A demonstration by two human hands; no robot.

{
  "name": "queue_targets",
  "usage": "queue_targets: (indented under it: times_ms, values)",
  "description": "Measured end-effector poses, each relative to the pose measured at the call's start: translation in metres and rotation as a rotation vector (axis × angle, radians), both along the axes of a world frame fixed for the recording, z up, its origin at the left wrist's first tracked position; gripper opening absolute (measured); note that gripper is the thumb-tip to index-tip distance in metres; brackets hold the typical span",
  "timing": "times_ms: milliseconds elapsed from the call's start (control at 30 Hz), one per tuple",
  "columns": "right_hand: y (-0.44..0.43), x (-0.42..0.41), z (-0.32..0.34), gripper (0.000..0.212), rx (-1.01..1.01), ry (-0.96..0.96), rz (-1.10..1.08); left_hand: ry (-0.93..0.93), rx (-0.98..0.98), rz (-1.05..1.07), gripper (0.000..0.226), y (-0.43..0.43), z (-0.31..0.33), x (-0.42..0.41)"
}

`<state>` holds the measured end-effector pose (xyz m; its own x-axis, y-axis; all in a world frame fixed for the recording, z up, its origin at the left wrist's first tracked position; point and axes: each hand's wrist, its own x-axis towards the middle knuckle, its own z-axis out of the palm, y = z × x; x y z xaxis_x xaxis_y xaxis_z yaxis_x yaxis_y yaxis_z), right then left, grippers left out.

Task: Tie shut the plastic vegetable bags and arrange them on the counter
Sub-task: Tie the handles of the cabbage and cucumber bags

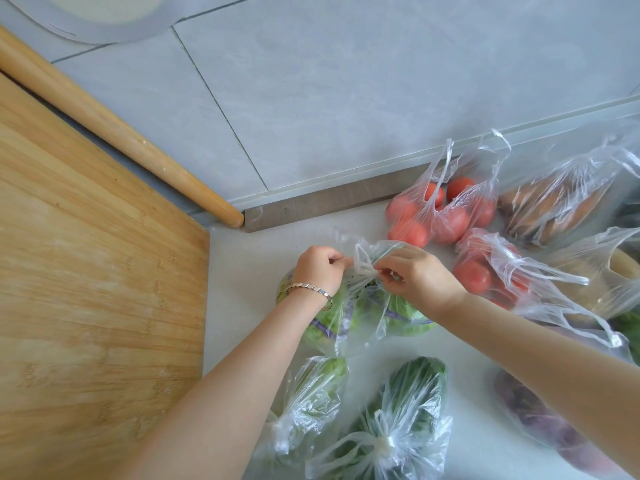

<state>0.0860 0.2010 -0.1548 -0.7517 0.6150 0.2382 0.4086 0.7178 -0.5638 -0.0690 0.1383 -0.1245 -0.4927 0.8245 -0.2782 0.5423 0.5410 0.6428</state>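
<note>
Landmark for all positions: the lettuce bag [349,317], lying on the pale counter [242,271] at mid-frame.

- Wooden cutting board [86,271]: left of the lettuce bag, a strip of bare counter between them. A rolling pin [114,129] runs along its far edge.
- Carrot bag [561,209]: far right of the lettuce bag, against the wall, mouth open.
- Two tomato bags: one [440,213] beyond and right of the lettuce bag, handles loose and standing up. The other [485,271] is just right of it, handles trailing.
- Two bags of dark greens [311,393] [405,420]: nearer than the lettuce bag, both already knotted.
- Bag of something purple [540,417]: near right, partly under the right forearm; contents unclear.
- Left hand [317,271]: on top of the lettuce bag at its left, fingers curled tight around one handle loop.
- Right hand [419,278]: top right of the bag, thumb and fingertips pinching the other loop.
- Handle loops [363,268]: crossed between the two hands. Knot looks half made, not drawn down.
- Bracelet [308,288]: on the left wrist.

Handling, as judgement: the film is thin, limp and slick. It will likely stretch or tear if jerked. The head inside looks bulky but light, and it bruises. Take hold at the twisted handles close to the crossing, not at the bag wall. Pull outward evenly so the knot seats above the leaves.
</note>
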Motion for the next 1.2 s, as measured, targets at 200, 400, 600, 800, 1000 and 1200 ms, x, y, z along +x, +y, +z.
queue_targets:
  times_ms: [200, 400, 600, 800, 1000, 1200]
  values:
    - [-0.002, -0.004, 0.005, 0.008, -0.200, 0.067, -0.133, -0.133, -0.039, -0.185, 0.023, -0.005, 0.005, 0.009]
    - [-0.001, -0.006, 0.009, 0.004, -0.348, -0.004, -0.210, -0.129, -0.001, -0.205, 0.021, 0.001, 0.001, 0.014]
    - [0.004, -0.006, 0.012, 0.007, -0.320, -0.121, -0.137, -0.028, -0.001, -0.251, 0.028, 0.002, -0.003, 0.014]
    - [0.004, -0.008, 0.010, 0.008, -0.217, -0.219, -0.072, 0.028, 0.047, -0.284, 0.022, -0.001, -0.006, 0.018]
    - [0.001, 0.001, 0.003, 0.017, -0.134, -0.068, 0.007, 0.075, 0.126, -0.207, 0.023, 0.000, -0.011, 0.024]
    - [-0.006, -0.001, 0.000, 0.006, -0.221, 0.068, -0.139, -0.242, 0.086, -0.053, 0.008, 0.002, -0.001, 0.020]
